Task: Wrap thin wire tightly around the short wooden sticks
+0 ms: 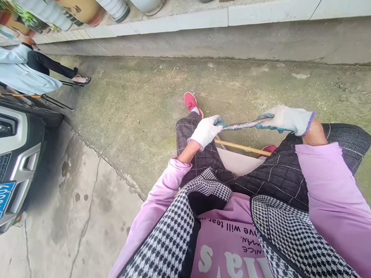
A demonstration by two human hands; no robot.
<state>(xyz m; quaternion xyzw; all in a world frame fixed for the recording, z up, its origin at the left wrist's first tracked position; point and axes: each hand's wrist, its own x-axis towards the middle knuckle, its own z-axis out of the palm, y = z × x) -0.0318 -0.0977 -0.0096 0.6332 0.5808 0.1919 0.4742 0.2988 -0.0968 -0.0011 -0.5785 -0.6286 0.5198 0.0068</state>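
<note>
My left hand (205,130), in a white glove with blue-green coated fingers, is closed round one end of a thin silvery-grey length with a twisted or wrapped surface (240,125). My right hand (283,119), gloved the same way with a purple cuff, grips its other end. The piece stretches almost straight between my hands, above my parted knees. What lies inside each fist is hidden. Just below it runs a narrow yellow rod (243,146), with a pale flat surface (239,162) between my thighs.
At the left, a seated person (26,68) in a light blue top sits near a parked car (14,161). Several plant pots (74,5) stand on the white-tiled ledge (198,22) across the top. A cracked concrete slab (79,216) borders the mossy ground (129,100).
</note>
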